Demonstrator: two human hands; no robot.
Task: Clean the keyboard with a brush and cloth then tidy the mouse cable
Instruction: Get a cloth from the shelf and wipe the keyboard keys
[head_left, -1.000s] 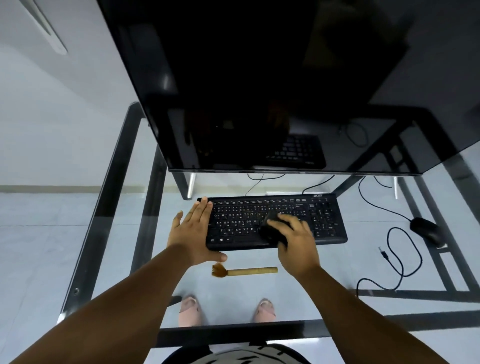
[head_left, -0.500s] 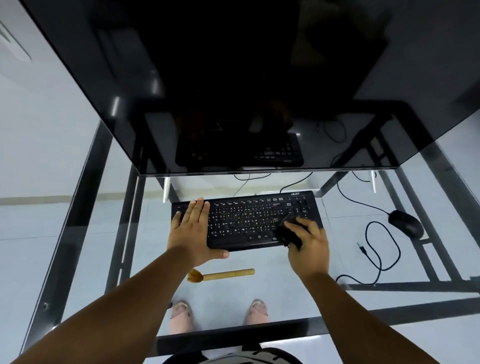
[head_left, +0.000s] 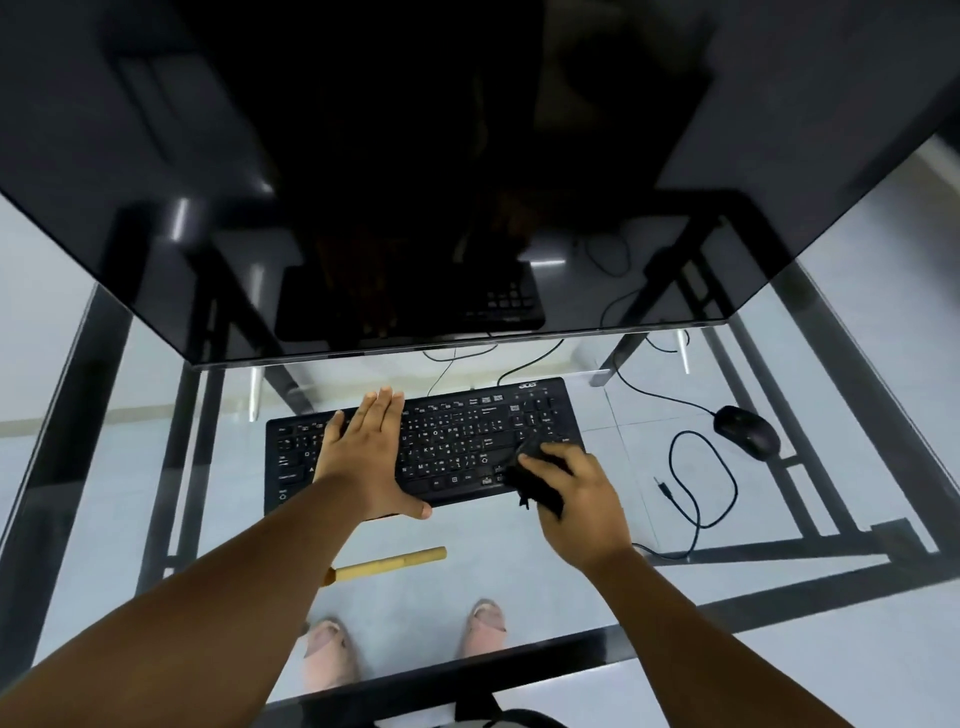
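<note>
A black keyboard (head_left: 457, 441) lies on the glass desk under the monitor. My left hand (head_left: 366, 457) rests flat on its left half with straight fingers, thumb along the front edge. My right hand (head_left: 576, 499) grips a bunched black cloth (head_left: 535, 480) at the keyboard's right front corner. A wooden-handled brush (head_left: 395, 562) lies on the glass in front of the keyboard, its bristle end hidden behind my left forearm. The black mouse (head_left: 746, 431) sits at the right, its cable (head_left: 698, 483) looping loosely towards me.
A large dark monitor (head_left: 415, 182) overhangs the back of the desk. The glass desk (head_left: 675, 582) has a black metal frame around and beneath it. Two feet show through the glass near the front edge. A loose plug end lies beside the cable loop.
My right hand has carried the cloth rightwards across the keys to the right front corner. My left hand has slid further onto the keyboard. The view has shifted.
</note>
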